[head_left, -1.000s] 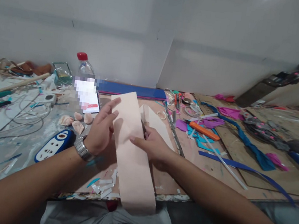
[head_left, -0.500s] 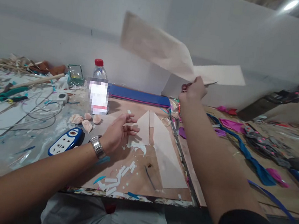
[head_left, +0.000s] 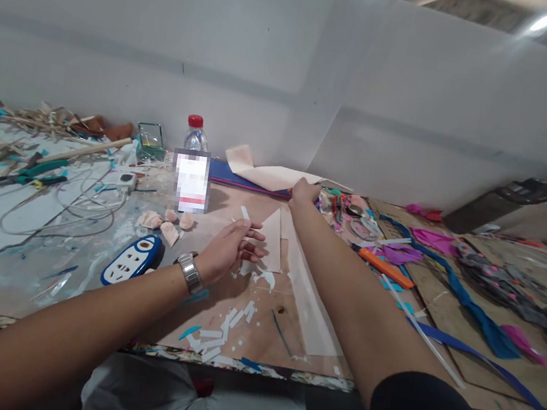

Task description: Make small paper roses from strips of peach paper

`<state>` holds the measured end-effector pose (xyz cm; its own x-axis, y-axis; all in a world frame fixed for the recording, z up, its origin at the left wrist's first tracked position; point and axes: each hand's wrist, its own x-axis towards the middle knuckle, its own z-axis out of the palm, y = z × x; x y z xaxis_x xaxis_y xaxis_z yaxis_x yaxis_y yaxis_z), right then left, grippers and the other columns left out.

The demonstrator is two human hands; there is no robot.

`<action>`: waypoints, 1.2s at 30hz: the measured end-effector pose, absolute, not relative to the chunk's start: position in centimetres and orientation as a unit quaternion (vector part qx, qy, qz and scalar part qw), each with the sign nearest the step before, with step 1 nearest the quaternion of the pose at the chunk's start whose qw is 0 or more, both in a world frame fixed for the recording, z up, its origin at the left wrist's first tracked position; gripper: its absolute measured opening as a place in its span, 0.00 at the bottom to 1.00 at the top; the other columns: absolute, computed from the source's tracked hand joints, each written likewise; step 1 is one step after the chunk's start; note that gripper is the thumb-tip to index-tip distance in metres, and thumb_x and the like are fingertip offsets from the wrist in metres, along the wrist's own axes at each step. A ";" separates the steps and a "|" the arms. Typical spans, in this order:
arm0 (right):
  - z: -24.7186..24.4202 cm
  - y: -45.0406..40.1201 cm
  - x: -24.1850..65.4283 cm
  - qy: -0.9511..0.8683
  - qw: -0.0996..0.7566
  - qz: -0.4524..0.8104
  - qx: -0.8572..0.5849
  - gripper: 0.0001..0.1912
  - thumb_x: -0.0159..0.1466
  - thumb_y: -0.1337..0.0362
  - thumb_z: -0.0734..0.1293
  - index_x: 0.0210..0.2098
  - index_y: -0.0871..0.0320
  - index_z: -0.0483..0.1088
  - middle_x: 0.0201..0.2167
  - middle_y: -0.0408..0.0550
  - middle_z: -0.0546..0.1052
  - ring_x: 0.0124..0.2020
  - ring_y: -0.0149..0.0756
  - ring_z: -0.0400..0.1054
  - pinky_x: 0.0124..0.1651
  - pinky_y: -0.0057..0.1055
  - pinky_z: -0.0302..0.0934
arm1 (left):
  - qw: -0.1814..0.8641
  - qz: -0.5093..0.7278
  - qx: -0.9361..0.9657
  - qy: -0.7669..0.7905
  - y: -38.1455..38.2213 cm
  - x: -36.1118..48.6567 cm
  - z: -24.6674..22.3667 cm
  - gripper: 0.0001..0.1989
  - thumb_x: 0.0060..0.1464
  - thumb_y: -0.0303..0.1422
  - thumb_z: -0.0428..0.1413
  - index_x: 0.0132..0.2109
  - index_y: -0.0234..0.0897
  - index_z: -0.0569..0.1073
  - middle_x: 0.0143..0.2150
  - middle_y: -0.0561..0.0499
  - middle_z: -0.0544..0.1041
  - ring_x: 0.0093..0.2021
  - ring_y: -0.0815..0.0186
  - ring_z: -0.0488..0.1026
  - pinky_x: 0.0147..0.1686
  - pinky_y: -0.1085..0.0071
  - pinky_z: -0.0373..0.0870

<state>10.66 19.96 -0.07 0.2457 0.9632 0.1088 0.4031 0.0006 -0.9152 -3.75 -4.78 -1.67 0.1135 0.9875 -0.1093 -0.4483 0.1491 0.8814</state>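
Note:
My right hand reaches to the back of the table, its fingers closed on a long cream sheet that lies over the blue strips by the wall. A thin dark tip shows beside that hand; what it belongs to is hidden. My left hand, with a metal watch on the wrist, hovers over the table with fingers apart and holds nothing. Just right of it lies a pale pointed piece. Another long pale piece is partly covered by my right forearm.
A red-capped bottle stands at the back. Beside my left forearm are a blue and white power strip and crumpled pink pieces. Green pliers and cables lie left. An orange cutter and fabric strips lie right.
My right hand has come down and left, bringing the raised cream sheet onto the blue strips. My left hand stays open in nearly the same place. The view has shifted slightly.

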 end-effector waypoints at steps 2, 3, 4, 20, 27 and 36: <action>-0.5 20.0 10.0 -0.507 0.466 0.321 -0.651 0.20 0.71 0.57 0.69 0.59 0.59 0.70 0.57 0.54 0.74 0.53 0.45 0.74 0.53 0.47 0.72 | 0.655 0.538 0.362 0.386 -4.9 -3.7 -1.5 0.17 0.67 0.45 0.52 0.51 0.36 0.71 0.48 0.42 0.77 0.33 0.67 0.79 0.34 0.69 0.76; -0.7 20.0 9.8 -0.497 0.465 0.331 -0.654 0.20 0.71 0.57 0.69 0.59 0.59 0.70 0.57 0.54 0.74 0.53 0.44 0.74 0.53 0.47 0.72 | 0.654 0.530 0.370 0.392 -5.0 -3.7 -1.4 0.17 0.66 0.45 0.53 0.50 0.36 0.71 0.48 0.42 0.77 0.33 0.67 0.78 0.33 0.69 0.75; -0.8 19.9 9.7 -0.493 0.459 0.340 -0.656 0.20 0.71 0.57 0.69 0.59 0.59 0.70 0.57 0.54 0.74 0.53 0.45 0.74 0.53 0.47 0.72 | 0.648 0.519 0.386 0.402 -5.1 -3.7 -1.3 0.16 0.65 0.45 0.54 0.50 0.37 0.71 0.49 0.42 0.77 0.34 0.67 0.78 0.32 0.70 0.74; 1.1 13.0 25.0 -0.742 0.178 0.157 -0.627 0.12 0.64 0.60 0.75 0.43 0.62 0.80 0.43 0.58 0.83 0.46 0.47 0.74 0.48 0.35 0.63 | 0.374 0.383 0.736 0.414 -5.8 -4.1 -2.1 0.11 0.58 0.37 0.61 0.47 0.43 0.82 0.52 0.43 0.79 0.54 0.53 0.75 0.58 0.55 0.68; -0.7 10.9 28.6 -0.780 0.084 0.035 -0.619 0.22 0.69 0.61 0.67 0.60 0.63 0.75 0.53 0.64 0.81 0.51 0.51 0.74 0.51 0.38 0.60 | 0.294 0.304 0.813 0.400 -6.4 -3.9 -2.4 0.15 0.57 0.36 0.61 0.51 0.44 0.81 0.58 0.41 0.77 0.61 0.48 0.71 0.63 0.48 0.62; 0.3 10.0 29.6 -0.809 0.013 0.013 -0.587 0.16 0.67 0.60 0.67 0.52 0.56 0.79 0.42 0.54 0.84 0.42 0.46 0.75 0.41 0.32 0.59 | 0.155 0.194 0.853 0.460 -6.2 -4.3 -1.8 0.13 0.61 0.34 0.58 0.52 0.39 0.78 0.51 0.45 0.81 0.52 0.53 0.75 0.55 0.56 0.68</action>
<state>29.56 9.98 0.32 -0.3108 0.9505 0.0067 0.9498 0.3108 -0.0365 -4.29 -6.16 -1.83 0.5021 0.8440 0.1888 0.7231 -0.5294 0.4436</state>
